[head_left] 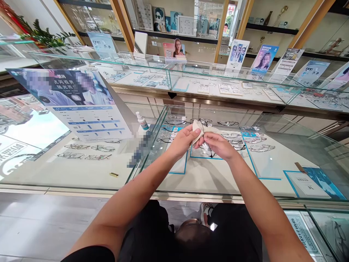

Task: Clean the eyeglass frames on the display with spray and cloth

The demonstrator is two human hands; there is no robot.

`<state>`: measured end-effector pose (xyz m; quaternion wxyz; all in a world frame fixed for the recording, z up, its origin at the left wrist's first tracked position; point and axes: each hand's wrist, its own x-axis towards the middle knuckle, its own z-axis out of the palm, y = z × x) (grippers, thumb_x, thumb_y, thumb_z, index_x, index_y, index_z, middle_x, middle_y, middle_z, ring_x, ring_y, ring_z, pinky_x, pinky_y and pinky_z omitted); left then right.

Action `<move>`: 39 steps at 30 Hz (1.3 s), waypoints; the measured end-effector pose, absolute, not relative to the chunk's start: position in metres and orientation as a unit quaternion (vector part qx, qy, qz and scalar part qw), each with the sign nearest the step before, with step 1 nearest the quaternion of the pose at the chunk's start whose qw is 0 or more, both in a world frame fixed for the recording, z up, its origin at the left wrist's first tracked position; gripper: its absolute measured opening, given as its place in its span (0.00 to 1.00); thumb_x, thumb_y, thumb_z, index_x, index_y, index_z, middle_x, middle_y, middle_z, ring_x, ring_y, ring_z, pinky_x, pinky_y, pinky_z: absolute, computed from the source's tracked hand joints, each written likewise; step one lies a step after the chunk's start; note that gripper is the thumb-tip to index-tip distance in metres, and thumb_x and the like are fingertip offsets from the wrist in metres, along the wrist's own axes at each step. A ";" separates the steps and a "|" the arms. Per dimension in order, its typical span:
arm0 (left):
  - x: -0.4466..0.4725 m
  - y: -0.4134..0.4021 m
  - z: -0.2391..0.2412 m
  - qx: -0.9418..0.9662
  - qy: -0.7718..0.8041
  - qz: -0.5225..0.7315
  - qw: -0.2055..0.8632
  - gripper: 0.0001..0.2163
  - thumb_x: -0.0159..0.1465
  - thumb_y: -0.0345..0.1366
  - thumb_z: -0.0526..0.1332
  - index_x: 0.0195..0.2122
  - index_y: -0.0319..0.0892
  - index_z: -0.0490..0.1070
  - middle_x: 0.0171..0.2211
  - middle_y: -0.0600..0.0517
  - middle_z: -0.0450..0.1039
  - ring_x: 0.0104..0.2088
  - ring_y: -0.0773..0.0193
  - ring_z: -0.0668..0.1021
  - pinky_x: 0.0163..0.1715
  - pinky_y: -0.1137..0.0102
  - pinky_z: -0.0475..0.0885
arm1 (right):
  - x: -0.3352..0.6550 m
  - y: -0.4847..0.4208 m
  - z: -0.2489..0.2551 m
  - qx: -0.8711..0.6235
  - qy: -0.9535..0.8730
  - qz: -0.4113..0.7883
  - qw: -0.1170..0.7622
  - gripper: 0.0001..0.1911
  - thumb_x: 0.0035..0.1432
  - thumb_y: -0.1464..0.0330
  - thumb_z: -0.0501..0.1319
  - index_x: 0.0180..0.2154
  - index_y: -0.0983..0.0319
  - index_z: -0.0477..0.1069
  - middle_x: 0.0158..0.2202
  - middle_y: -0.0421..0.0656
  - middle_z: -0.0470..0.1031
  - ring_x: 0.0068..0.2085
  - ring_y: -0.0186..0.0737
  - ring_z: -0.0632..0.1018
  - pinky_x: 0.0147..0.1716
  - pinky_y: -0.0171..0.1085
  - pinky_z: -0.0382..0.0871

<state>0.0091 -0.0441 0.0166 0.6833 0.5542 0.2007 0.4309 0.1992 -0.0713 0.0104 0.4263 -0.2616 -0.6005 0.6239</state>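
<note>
Above the glass display counter [218,185], my left hand [183,141] pinches a cream-coloured cloth [197,128] folded over part of a pair of eyeglasses [209,151]. My right hand [219,145] is closed on the same dark-framed glasses, close beside the left. The fingers and the cloth hide much of the frame. One thin dark part of the glasses hangs below my hands. Under the glass, several eyeglasses [261,147] lie in rows around the spot where my hands are.
A white spray bottle [142,121] stands left of my hands, beside a large folded sign [89,120]. A small gold-coloured piece [113,174] is near the counter's front left. Behind runs another glass showcase [196,78] with upright leaflets [264,59].
</note>
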 end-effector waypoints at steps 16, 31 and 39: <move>0.012 -0.041 0.012 0.529 0.211 0.454 0.685 0.24 0.69 0.59 0.65 0.32 0.42 0.68 0.16 0.56 0.69 0.14 0.70 0.66 0.19 0.72 0.61 | 0.191 -0.070 0.002 -0.285 -0.626 0.596 0.414 0.18 0.67 0.52 0.68 0.38 0.59 0.85 0.38 0.45 0.85 0.44 0.46 0.82 0.55 0.45 0.72; 0.005 -0.043 0.023 0.554 0.194 0.460 0.666 0.20 0.59 0.46 0.79 0.40 0.40 0.73 0.25 0.53 0.77 0.25 0.67 0.76 0.29 0.72 0.67 | 0.197 -0.075 0.010 -0.313 -0.545 0.626 0.462 0.16 0.62 0.54 0.71 0.34 0.60 0.86 0.36 0.45 0.84 0.43 0.44 0.79 0.52 0.42 0.68; 0.009 -0.041 0.014 0.561 0.233 0.493 0.623 0.23 0.70 0.58 0.65 0.31 0.43 0.70 0.18 0.53 0.72 0.21 0.64 0.73 0.26 0.69 0.67 | 0.190 -0.077 0.009 -0.340 -0.558 0.617 0.439 0.18 0.62 0.52 0.71 0.34 0.59 0.87 0.38 0.45 0.85 0.44 0.44 0.79 0.52 0.42 0.68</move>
